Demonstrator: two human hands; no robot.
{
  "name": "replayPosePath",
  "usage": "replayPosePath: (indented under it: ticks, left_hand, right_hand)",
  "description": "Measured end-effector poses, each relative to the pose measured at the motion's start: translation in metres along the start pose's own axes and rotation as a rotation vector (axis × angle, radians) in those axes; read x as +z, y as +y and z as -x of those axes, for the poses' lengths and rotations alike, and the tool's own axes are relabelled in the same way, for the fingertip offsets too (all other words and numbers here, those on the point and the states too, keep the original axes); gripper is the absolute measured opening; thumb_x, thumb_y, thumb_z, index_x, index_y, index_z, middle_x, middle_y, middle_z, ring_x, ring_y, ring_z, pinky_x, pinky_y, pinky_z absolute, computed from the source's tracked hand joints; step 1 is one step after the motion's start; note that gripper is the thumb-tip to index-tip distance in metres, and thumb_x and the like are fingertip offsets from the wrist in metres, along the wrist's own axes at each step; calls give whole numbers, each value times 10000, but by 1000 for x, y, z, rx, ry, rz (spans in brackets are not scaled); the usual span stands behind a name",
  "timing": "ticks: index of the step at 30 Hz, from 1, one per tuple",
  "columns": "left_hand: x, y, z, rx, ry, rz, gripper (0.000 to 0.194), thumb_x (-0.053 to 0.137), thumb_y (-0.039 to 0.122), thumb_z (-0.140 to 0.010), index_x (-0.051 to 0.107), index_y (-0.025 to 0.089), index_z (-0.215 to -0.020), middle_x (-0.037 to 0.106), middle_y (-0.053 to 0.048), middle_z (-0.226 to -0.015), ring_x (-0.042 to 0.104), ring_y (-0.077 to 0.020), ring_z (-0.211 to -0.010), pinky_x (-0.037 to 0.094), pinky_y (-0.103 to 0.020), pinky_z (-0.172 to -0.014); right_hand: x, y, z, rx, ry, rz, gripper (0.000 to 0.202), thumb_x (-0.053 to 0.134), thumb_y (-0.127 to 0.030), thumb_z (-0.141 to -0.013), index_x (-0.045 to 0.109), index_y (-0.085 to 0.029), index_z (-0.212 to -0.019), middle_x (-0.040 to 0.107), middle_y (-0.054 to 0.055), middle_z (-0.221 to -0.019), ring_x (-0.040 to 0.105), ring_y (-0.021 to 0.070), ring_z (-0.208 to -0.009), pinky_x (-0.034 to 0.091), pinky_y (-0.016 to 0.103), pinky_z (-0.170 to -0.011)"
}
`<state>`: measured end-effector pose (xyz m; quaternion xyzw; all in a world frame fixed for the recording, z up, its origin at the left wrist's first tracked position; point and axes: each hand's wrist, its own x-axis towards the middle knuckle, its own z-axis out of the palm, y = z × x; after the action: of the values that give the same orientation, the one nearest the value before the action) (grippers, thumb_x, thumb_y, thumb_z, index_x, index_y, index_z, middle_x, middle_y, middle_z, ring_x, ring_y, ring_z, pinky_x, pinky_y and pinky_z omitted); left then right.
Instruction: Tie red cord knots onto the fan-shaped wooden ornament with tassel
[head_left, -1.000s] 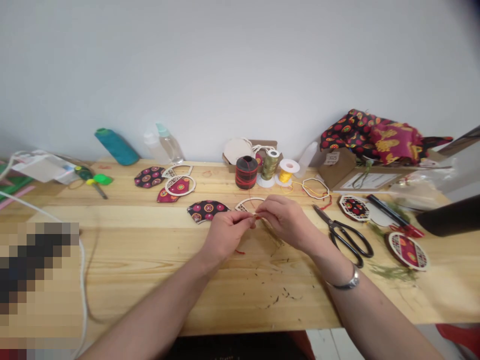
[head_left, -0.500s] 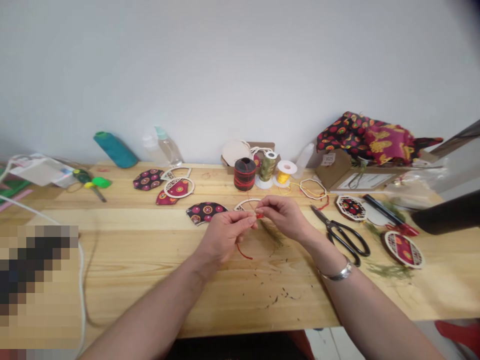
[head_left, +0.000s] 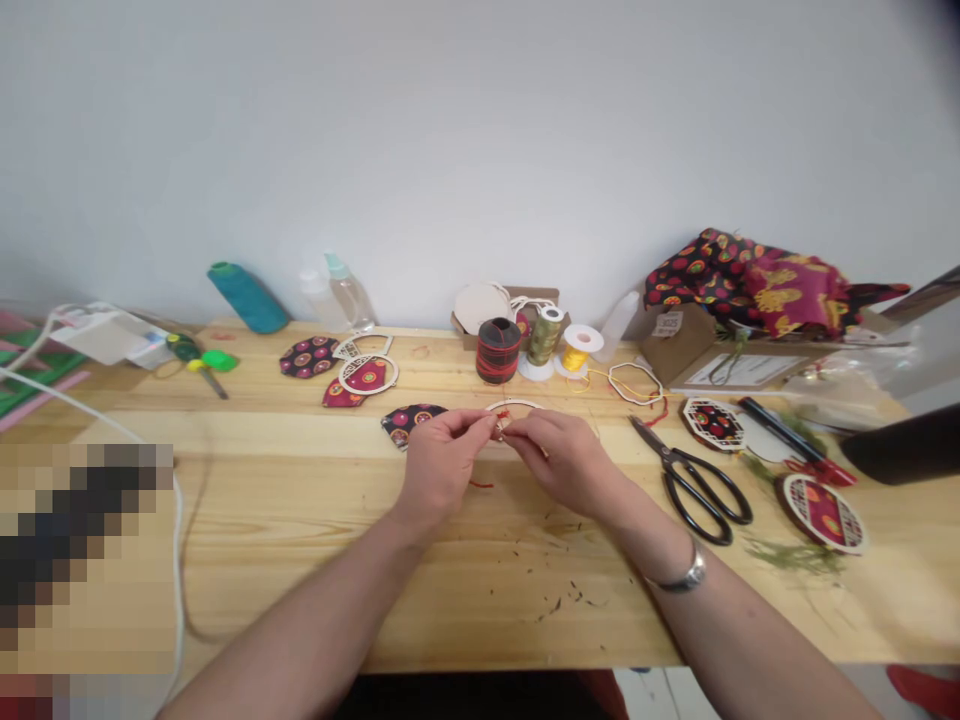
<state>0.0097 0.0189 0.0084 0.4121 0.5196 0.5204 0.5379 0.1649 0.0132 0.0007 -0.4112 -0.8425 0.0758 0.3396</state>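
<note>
My left hand (head_left: 446,465) and my right hand (head_left: 562,460) meet over the middle of the table, fingertips pinched together on a thin red cord. A loose end of the red cord (head_left: 481,485) hangs below my left fingers. Behind the fingertips lies a pale fan-shaped frame (head_left: 514,404), mostly covered by my hands. A dark patterned fabric fan piece (head_left: 409,422) sits just left of my left hand. Black-handled scissors (head_left: 701,490) lie right of my right hand, blades pointing away. The exact shape of the cord between my fingertips is too small to tell.
At the back stand a red-and-black thread spool (head_left: 499,352), a green spool (head_left: 545,335) and a yellow spool (head_left: 576,357). A cardboard box (head_left: 679,350) holds patterned fabric (head_left: 750,280). Finished ornaments (head_left: 821,512) lie right; a teal thread cone (head_left: 247,298) is left.
My hands have shifted slightly, and the fingertips come closer around the red cord. The loose cord end below shows less. The whole view has moved a little to the left.
</note>
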Motion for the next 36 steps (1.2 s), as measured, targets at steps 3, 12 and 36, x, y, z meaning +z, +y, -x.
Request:
replayPosePath:
  ticks: [3,12,36]
  left_hand:
    - [-1,1,1,71,28,-181,100,720,239,-659,749,153,-703,729,-40,-693,629,-154,-666,478,-253,-664]
    - [-3,-2,6,129,-232,-366,130,670,257,-705,766,184,-754,716,-7,-652,604,-144,-594,451,-229,-522]
    - [0,-2,1,-274,-251,350,171,777,247,-591,714,101,-654,594,7,-571,300,6,-394,156,-157,-373]
  right_hand:
    - [-3,-3,1,-166,6,255,241,404,-152,-934,645,-144,-915,642,74,-749,545,162,-675,427,280,-603]
    - [-21,-2,-4,-154,-74,119,199,426,-156,-930,618,-126,-889,616,79,-820,529,158,-736,437,277,-639]
    - [2,-2,-5,423,121,-833,127,652,-240,-778,708,-171,-870,732,48,-800,669,146,-734,538,289,-702]
